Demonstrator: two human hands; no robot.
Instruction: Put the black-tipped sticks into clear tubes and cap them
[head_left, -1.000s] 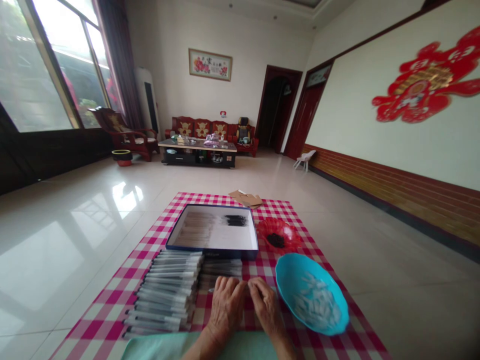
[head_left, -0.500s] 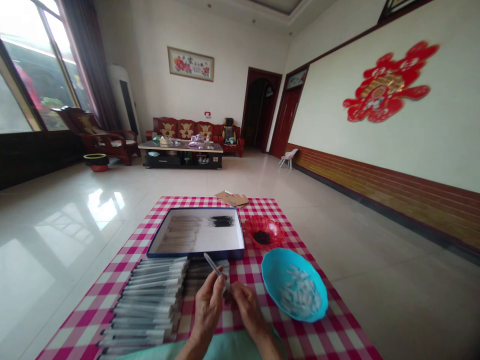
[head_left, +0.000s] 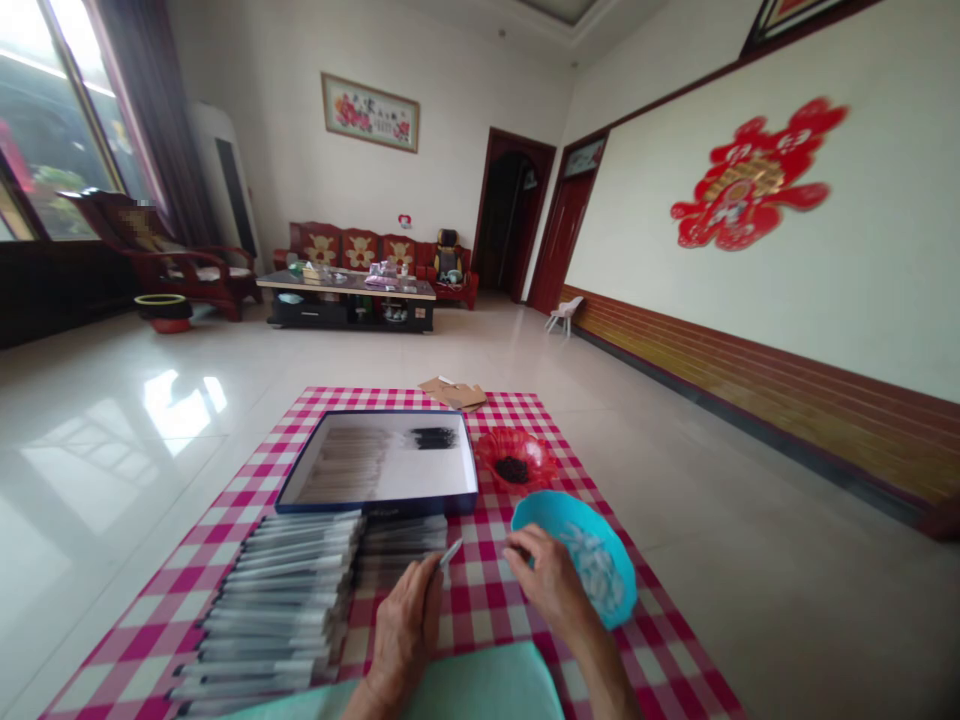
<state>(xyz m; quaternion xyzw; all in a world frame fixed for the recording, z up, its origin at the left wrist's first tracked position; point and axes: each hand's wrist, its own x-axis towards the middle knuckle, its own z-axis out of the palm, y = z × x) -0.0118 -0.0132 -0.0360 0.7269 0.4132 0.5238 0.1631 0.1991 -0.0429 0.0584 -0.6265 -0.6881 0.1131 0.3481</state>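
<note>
Green cloth (head_left: pixel 487 690) is lying at six o'clock, along the near side of the checked tabletop (head_left: pixel 480 635). Just beyond it, the left hand (head_left: pixel 405 620) is gripping a slim pen (head_left: pixel 451 552) in closed fingers, its pale tip pointing to about two o'clock. The right hand (head_left: pixel 551 580) is reaching across the near side of a blue bowl (head_left: pixel 540 508), its fingers bending; whether they are pinching anything, I cannot tell. White pieces (head_left: pixel 600 575) are filling part of that bowl. At the left hand's nine o'clock, a pile of pens (head_left: pixel 281 600) is lying in rows; at its twelve, a darker bunch (head_left: pixel 401 545) is resting against a shallow box (head_left: pixel 431 480), which is holding thin rods (head_left: pixel 345 465) and black pieces (head_left: pixel 433 438). At the bowl's eleven o'clock, a red dish (head_left: pixel 538 460) is holding dark bits (head_left: pixel 511 470). Farther away, brown cardboard (head_left: pixel 457 393) is lying at the tabletop's twelve.
</note>
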